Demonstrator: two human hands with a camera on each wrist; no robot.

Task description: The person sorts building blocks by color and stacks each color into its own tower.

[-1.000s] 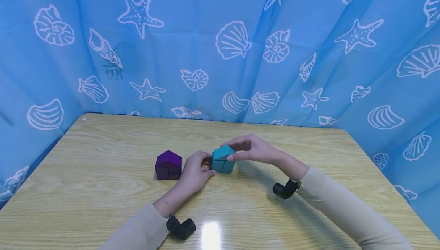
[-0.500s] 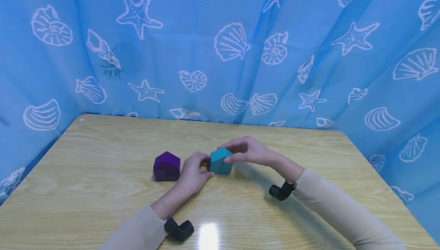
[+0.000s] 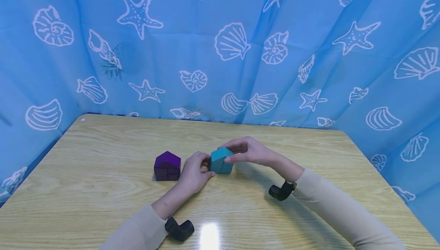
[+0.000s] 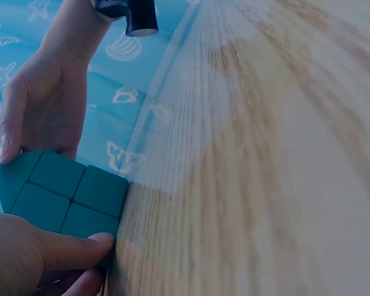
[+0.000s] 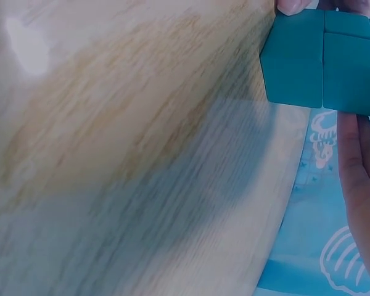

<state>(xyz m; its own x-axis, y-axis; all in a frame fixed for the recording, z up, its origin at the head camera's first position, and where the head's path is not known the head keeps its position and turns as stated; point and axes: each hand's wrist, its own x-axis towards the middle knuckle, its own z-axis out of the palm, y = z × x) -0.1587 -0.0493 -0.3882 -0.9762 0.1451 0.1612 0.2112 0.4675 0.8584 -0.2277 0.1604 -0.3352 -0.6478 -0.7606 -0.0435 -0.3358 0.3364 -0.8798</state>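
Note:
In the head view, several teal cube blocks (image 3: 221,168) are stacked close together on the table, with a teal triangular block (image 3: 221,153) on top like a roof. My left hand (image 3: 193,173) grips the lower left side of the stack, thumb on the near face; its fingers behind are partly hidden. From the right, my right hand (image 3: 250,150) pinches the triangular block between thumb and fingers. The left wrist view shows the cubes (image 4: 43,203) in a tight two-by-two square, the roof block (image 4: 15,176) flush against them.
A similar purple block house (image 3: 167,166) stands on the wood-grain table (image 3: 113,154), just left of my left hand. Behind the table hangs a blue curtain (image 3: 196,51) with white shells and starfish. Both wrists wear black camera mounts (image 3: 179,231).
The whole head view has shifted slightly. Both hands keep the same hold on the teal blocks, and the purple house stays where it was.

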